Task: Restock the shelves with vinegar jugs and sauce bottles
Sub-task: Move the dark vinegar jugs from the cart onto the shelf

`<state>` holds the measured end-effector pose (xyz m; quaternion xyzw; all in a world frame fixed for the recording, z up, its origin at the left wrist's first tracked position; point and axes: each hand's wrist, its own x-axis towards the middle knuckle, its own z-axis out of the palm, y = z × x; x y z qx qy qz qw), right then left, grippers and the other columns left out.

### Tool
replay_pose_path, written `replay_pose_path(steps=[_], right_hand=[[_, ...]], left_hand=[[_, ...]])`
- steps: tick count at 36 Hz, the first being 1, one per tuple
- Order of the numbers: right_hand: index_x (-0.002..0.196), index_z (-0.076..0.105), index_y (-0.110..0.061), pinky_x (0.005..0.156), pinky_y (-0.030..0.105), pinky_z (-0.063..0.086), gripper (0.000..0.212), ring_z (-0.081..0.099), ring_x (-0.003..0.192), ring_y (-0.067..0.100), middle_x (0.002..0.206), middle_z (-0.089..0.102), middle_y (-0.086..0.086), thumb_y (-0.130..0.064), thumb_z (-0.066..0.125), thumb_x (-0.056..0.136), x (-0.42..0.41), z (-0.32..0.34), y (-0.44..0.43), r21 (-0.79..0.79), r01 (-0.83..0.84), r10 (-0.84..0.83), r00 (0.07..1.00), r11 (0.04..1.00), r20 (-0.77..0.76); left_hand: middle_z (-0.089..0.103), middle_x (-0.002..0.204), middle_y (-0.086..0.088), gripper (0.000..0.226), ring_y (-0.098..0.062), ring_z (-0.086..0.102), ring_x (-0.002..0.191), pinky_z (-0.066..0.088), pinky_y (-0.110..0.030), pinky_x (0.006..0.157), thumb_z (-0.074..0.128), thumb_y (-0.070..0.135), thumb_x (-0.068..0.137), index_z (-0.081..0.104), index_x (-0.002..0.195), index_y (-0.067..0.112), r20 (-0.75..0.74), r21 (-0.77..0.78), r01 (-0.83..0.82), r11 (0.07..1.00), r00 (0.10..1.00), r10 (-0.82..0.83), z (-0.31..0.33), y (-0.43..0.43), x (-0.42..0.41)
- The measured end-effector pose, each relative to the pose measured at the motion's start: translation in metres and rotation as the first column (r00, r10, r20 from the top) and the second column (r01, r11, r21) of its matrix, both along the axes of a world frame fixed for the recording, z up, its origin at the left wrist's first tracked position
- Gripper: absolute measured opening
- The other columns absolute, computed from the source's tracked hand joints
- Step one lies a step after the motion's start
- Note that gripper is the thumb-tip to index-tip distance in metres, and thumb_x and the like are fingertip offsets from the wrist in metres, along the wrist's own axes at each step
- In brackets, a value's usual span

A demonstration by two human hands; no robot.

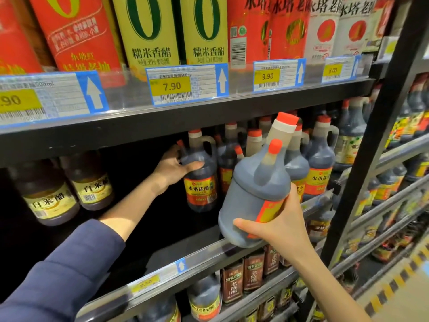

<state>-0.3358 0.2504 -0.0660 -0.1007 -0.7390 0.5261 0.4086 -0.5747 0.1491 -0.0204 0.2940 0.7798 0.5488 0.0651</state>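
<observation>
My right hand (276, 219) grips a dark vinegar jug (250, 196) with a red cap and red-yellow label, tilted and held in front of the middle shelf's edge. My left hand (173, 167) reaches into the middle shelf and clasps the shoulder of another dark vinegar jug (200, 182) that stands upright there. Behind and to the right of it stand several more jugs (319, 159) of the same kind.
Two amber white-vinegar jugs (50, 194) stand at the left of the middle shelf (162, 273), with dark open space between them and my left arm. Bottles (151, 31) fill the top shelf above price tags. A black upright post (371, 140) stands right.
</observation>
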Motion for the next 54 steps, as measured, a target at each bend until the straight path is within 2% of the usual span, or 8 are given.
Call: replay_pose_path(steps=[11, 17, 23, 32, 44, 47, 51, 54], right_hand=[[0.108, 0.038, -0.045, 0.076, 0.000, 0.042, 0.088, 0.048, 0.101, -0.021, 0.099, 0.048, -0.047, -0.020, 0.094, 0.044, -0.003, -0.002, 0.001, -0.001, 0.014, -0.014, 1.000, 1.000, -0.009], [0.107, 0.037, -0.044, 0.075, -0.001, 0.041, 0.089, 0.047, 0.100, -0.022, 0.103, 0.048, -0.037, -0.015, 0.094, 0.045, -0.005, -0.004, 0.001, -0.015, 0.018, -0.019, 1.000, 1.000, -0.012], [0.111, 0.037, -0.047, 0.079, 0.009, 0.045, 0.090, 0.049, 0.107, -0.015, 0.103, 0.047, -0.045, -0.048, 0.084, 0.034, -0.007, -0.003, 0.001, -0.046, 0.000, 0.000, 1.000, 0.999, -0.003], [0.108, 0.036, -0.047, 0.078, 0.007, 0.043, 0.092, 0.046, 0.104, -0.019, 0.107, 0.047, -0.037, -0.030, 0.096, 0.040, -0.005, -0.003, 0.001, -0.029, -0.001, 0.001, 1.000, 1.000, 0.017], [0.105, 0.038, -0.044, 0.076, 0.014, 0.043, 0.086, 0.049, 0.102, -0.014, 0.109, 0.050, -0.025, -0.027, 0.095, 0.043, -0.005, -0.003, -0.005, -0.016, -0.018, 0.018, 0.999, 1.000, 0.027], [0.108, 0.036, -0.047, 0.079, 0.014, 0.042, 0.086, 0.049, 0.105, -0.011, 0.111, 0.049, -0.026, -0.046, 0.086, 0.037, -0.006, -0.002, -0.008, -0.021, -0.011, 0.011, 0.999, 1.000, 0.036], [0.105, 0.035, -0.045, 0.075, 0.013, 0.042, 0.087, 0.047, 0.102, -0.016, 0.110, 0.048, -0.025, -0.029, 0.094, 0.044, -0.008, 0.001, -0.012, 0.010, -0.002, 0.001, 0.999, 1.000, 0.038], [0.102, 0.035, -0.041, 0.073, 0.009, 0.044, 0.084, 0.049, 0.097, -0.018, 0.106, 0.050, -0.024, -0.024, 0.095, 0.045, -0.011, 0.004, -0.016, 0.034, -0.002, 0.001, 1.000, 0.999, 0.029]], left_hand=[[0.064, 0.122, -0.003, 0.102, -0.023, 0.063, 0.107, 0.054, -0.040, 0.089, 0.070, 0.074, 0.039, 0.058, 0.124, 0.019, -0.190, -0.103, -0.203, 0.974, 0.965, 0.181, -0.006, 0.004, -0.004], [0.063, 0.124, -0.007, 0.078, -0.028, 0.061, 0.110, 0.052, -0.039, 0.091, 0.079, 0.055, 0.063, 0.056, 0.126, 0.016, -0.255, -0.131, -0.298, 0.946, 0.932, 0.258, -0.004, 0.008, 0.005], [0.060, 0.128, -0.009, 0.082, -0.030, 0.059, 0.114, 0.050, -0.038, 0.092, 0.079, 0.055, 0.064, 0.051, 0.131, 0.015, -0.292, -0.139, -0.351, 0.926, 0.908, 0.300, -0.004, 0.012, 0.007], [0.069, 0.108, -0.011, 0.061, -0.031, 0.064, 0.102, 0.046, -0.030, 0.075, 0.078, 0.053, 0.067, 0.064, 0.109, 0.011, -0.252, -0.069, -0.416, 0.907, 0.887, 0.387, -0.014, 0.017, 0.019], [0.068, 0.100, -0.004, 0.052, -0.025, 0.067, 0.097, 0.055, -0.036, 0.082, 0.085, 0.038, 0.065, 0.060, 0.103, 0.012, -0.174, 0.038, -0.229, 0.973, 0.957, 0.232, -0.011, 0.007, 0.022], [0.070, 0.106, -0.003, 0.075, -0.019, 0.067, 0.099, 0.054, -0.039, 0.089, 0.082, 0.061, 0.049, 0.063, 0.104, 0.015, -0.055, 0.126, -0.185, 0.975, 0.980, 0.193, -0.011, 0.001, 0.022], [0.060, 0.123, -0.001, 0.061, -0.003, 0.056, 0.107, 0.042, -0.012, 0.090, 0.080, 0.046, 0.067, 0.058, 0.118, 0.020, -0.181, 0.331, -0.158, 0.930, 0.957, 0.228, 0.001, -0.020, 0.065], [0.061, 0.119, 0.009, 0.062, 0.001, 0.059, 0.105, 0.047, -0.014, 0.088, 0.076, 0.052, 0.061, 0.056, 0.117, 0.032, -0.327, 0.195, 0.136, 0.971, 0.943, -0.067, 0.009, -0.042, 0.101]])
